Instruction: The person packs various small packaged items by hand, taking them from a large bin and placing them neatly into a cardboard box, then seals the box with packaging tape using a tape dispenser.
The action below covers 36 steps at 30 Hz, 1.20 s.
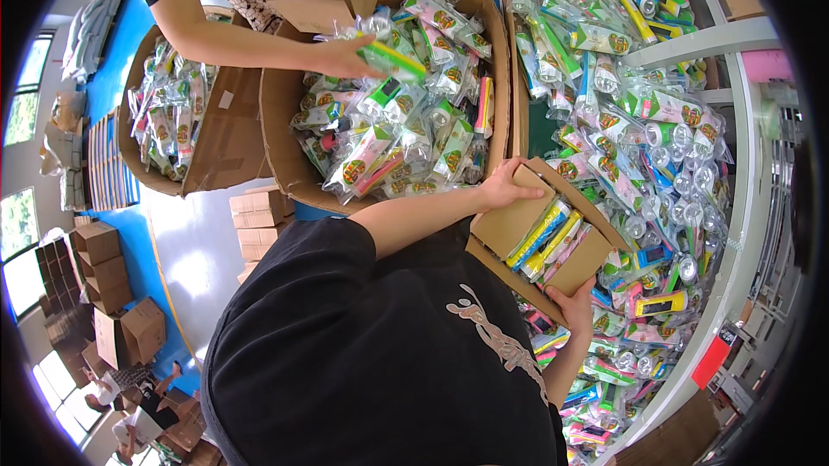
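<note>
My two hands hold a small open cardboard box (509, 224) over a table heaped with bagged items. My left hand (508, 185) grips the box's upper flap edge. My right hand (572, 309) supports its lower corner. Inside the box lie a few clear packets with yellow, blue and green contents (546, 239). My black shirt (371, 354) fills the lower middle of the view.
A large carton (285, 112) full of the same packets stands beside me; another person's hand (345, 56) holds a green packet over it. A second carton (220, 142) stands farther left. Loose packets (656, 155) cover the table on the right. Stacked boxes (104, 267) sit on the blue floor.
</note>
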Motion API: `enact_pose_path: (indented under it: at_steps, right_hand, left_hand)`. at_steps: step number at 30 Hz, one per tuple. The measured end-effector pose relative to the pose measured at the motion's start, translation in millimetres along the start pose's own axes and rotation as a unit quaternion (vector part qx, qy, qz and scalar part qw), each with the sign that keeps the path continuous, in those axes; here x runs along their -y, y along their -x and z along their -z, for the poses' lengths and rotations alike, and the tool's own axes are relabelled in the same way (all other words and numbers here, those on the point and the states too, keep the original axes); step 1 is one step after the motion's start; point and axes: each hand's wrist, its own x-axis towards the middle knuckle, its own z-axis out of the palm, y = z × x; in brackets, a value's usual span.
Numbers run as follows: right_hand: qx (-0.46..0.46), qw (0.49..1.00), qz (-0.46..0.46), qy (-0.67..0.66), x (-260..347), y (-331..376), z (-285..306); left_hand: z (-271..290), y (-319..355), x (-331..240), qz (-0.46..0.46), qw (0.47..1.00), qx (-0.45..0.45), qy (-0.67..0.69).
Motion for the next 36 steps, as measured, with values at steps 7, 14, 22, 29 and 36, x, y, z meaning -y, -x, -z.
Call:
enact_pose_path:
  at_steps: [7, 14, 22, 29, 36]
  right_hand:
    - [-0.001, 1.0, -0.005, -0.027, 5.7, 0.3, -2.8]
    - [-0.011, 0.999, 0.021, -0.025, 2.1, -0.1, -4.9]
    - [-0.011, 1.0, 0.01, -0.012, 5.1, 0.0, -3.8]
    - [-0.014, 1.0, 0.023, -0.014, 7.3, 1.6, -4.5]
    - [0.0, 0.999, 0.009, -0.031, 2.7, -0.5, -3.2]
  left_hand:
    - [-1.6, -2.9, 8.2, -0.026, 0.999, -0.016, 0.021]
    - [1.2, -4.2, 10.2, -0.035, 0.999, -0.019, 0.0]
    - [0.6, -5.8, 13.2, -0.043, 0.999, -0.022, -0.006]
    - [2.5, -3.9, 8.3, -0.039, 0.999, -0.013, -0.014]
    - [4.7, -2.4, 3.5, -0.029, 0.999, -0.007, -0.025]
